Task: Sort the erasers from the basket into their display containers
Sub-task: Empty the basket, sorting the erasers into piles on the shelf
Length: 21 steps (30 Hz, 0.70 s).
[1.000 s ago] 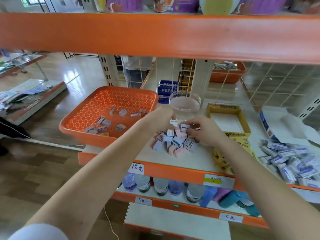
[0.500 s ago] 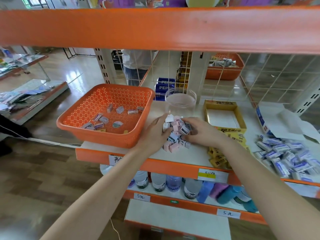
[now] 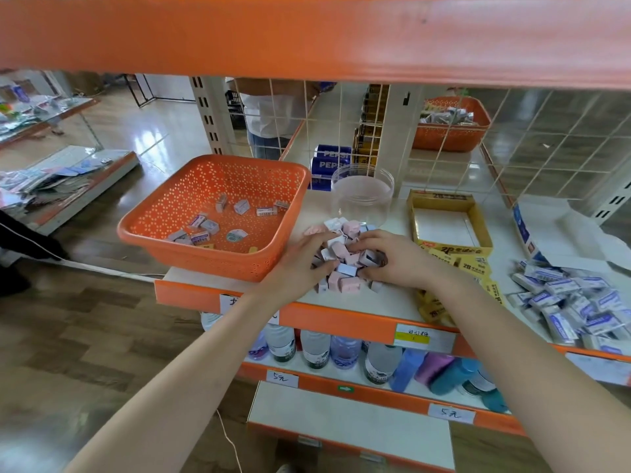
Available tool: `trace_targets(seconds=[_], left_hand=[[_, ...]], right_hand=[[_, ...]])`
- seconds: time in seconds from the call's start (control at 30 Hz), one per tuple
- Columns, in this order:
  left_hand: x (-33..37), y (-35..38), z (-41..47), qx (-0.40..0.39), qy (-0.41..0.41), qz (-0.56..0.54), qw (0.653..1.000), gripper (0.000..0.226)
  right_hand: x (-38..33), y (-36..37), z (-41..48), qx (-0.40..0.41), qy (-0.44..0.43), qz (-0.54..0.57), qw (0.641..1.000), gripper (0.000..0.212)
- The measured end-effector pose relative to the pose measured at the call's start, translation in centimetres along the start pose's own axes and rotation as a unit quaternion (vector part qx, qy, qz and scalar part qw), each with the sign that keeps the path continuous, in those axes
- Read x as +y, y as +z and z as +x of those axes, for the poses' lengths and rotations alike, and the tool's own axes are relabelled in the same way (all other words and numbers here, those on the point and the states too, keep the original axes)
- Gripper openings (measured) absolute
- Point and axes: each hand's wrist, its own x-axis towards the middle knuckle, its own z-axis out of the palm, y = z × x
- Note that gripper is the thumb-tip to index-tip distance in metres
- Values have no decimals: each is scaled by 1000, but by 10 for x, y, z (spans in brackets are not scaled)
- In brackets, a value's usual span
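Both hands sit on the shelf, closed in from either side around a heap of pink erasers (image 3: pixel 345 284). The left hand (image 3: pixel 298 268) lies with its fingers fairly straight and laid over the near-left edge of the heap, thumb tucked in below them. The right hand (image 3: pixel 396 259) has its fingers and thumb curled round some of the erasers on the other side. The heap rests on the white shelf (image 3: pixel 392 303), near its front edge, and a few pieces at the back lie just in front of a clear round jar (image 3: pixel 362 192) that stands open. Touching the left wrist side is an orange basket (image 3: pixel 211 256) with a perforated wall. A scatter of loose erasers (image 3: pixel 205 227) lies on its bottom, some in printed sleeves. To the right of the jar stands an open yellow box (image 3: pixel 440 197), with flat yellow packs (image 3: pixel 457 258) marked 2B spilling in front of it beside the right forearm. Further right lies a pile of blue-and-white erasers (image 3: pixel 573 308) and, behind it, a white carton (image 3: pixel 522 227) lying open. Behind a wire grid (image 3: pixel 546 148) sit blue cans (image 3: pixel 329 162) and a second orange basket (image 3: pixel 447 139). On the shelf below stands a row of bottles (image 3: pixel 316 349) behind handwritten price tags.
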Motion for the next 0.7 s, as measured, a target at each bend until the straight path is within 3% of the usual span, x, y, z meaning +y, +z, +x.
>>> trace_targets(seconds=[0.23,0.5,0.7], left_hand=[[-9,-5,-3,-58,29,50,997,74],[-4,-3,7,33,-1,-7,999,62],[1,11,10,21,0,37,999,65]], right_hand=[[-2,-6,-5,-60,3,-53,997,71],[-1,2,3,79,40,-19,996,69],[-4,5,0,88,38,-48,994,59]])
